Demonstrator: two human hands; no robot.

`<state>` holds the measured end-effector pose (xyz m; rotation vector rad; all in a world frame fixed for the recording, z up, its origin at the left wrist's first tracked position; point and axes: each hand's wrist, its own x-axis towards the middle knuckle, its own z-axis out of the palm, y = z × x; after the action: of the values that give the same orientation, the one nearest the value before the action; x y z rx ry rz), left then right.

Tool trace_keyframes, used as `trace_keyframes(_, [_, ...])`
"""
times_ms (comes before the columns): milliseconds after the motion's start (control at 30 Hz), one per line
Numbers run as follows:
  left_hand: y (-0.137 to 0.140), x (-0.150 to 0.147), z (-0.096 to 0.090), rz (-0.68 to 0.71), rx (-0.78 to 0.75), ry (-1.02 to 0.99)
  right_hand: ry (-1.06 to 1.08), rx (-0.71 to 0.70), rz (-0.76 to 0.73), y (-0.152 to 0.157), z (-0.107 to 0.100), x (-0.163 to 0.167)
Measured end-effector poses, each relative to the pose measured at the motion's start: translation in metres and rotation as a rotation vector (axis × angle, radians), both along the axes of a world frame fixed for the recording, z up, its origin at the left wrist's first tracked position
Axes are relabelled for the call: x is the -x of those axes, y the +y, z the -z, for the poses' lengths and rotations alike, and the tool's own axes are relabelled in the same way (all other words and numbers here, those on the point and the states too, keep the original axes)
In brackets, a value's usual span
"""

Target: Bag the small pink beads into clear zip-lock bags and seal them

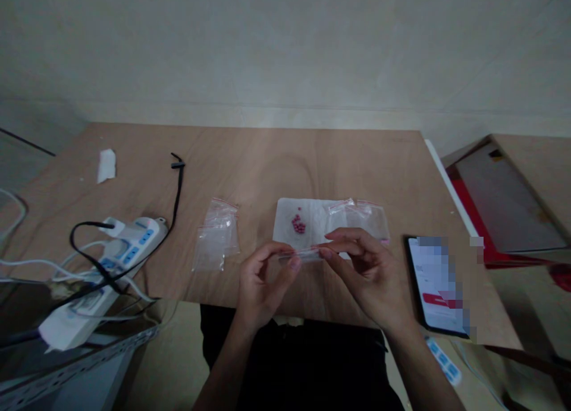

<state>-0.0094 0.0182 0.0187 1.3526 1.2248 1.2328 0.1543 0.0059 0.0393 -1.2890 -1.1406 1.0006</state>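
Note:
Between my two hands is a small clear zip bag [307, 254], held near the table's front edge. My left hand [267, 280] pinches its left end between thumb and fingers. At the other end, my right hand [366, 274] grips it the same way, with the fingers curled. Just beyond the hands lies a white sheet [285, 212] with a small heap of dark pink beads [298, 225] on its left part. More clear zip bags [357, 215] rest on the sheet's right part, partly hidden by my right hand. Other flat zip bags [216, 235] overlap on the wood left of my left hand.
A white power strip [129, 250] with plugs and tangled cables sits at the left edge. A black cable [179, 185] runs up the table, near a crumpled white scrap [106, 165]. A phone [437, 286] with a lit screen lies right of my right hand.

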Motion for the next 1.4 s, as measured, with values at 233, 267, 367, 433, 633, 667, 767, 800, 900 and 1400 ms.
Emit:
trace_keyframes(233, [0.001,0.0,-0.004,-0.01,-0.041,0.04,0.097,0.138,-0.097,0.001,0.005,0.005])
trace_keyframes(267, [0.0,0.0,-0.003,-0.01,-0.034,0.039,0.107,0.139,-0.102,0.001,0.007,0.006])
trace_keyframes(367, [-0.002,-0.001,0.0,-0.012,0.023,0.019,0.118,0.094,-0.089,-0.001,0.009,0.01])
trace_keyframes(433, [-0.001,-0.001,0.0,0.028,0.054,-0.009,0.085,0.045,-0.084,-0.003,0.009,0.012])
trace_keyframes(633, [0.004,-0.001,-0.01,0.06,-0.014,0.092,-0.022,-0.02,-0.073,-0.005,0.011,0.017])
trace_keyframes(667, [0.005,-0.002,-0.011,0.047,-0.035,0.126,-0.018,-0.021,-0.064,-0.006,0.011,0.018])
trace_keyframes(767, [0.004,-0.004,-0.013,0.033,-0.114,0.237,-0.063,-0.054,-0.037,-0.009,0.011,0.017])
trace_keyframes(800, [0.003,-0.005,-0.013,0.031,-0.144,0.277,-0.097,-0.072,-0.03,-0.01,0.01,0.016])
trace_keyframes(900, [0.002,-0.007,-0.014,0.033,-0.203,0.351,-0.177,-0.114,-0.027,-0.012,0.008,0.012])
trace_keyframes(1400, [0.008,0.01,-0.003,-0.046,0.002,0.303,-0.231,-0.078,0.081,-0.004,0.013,0.004])
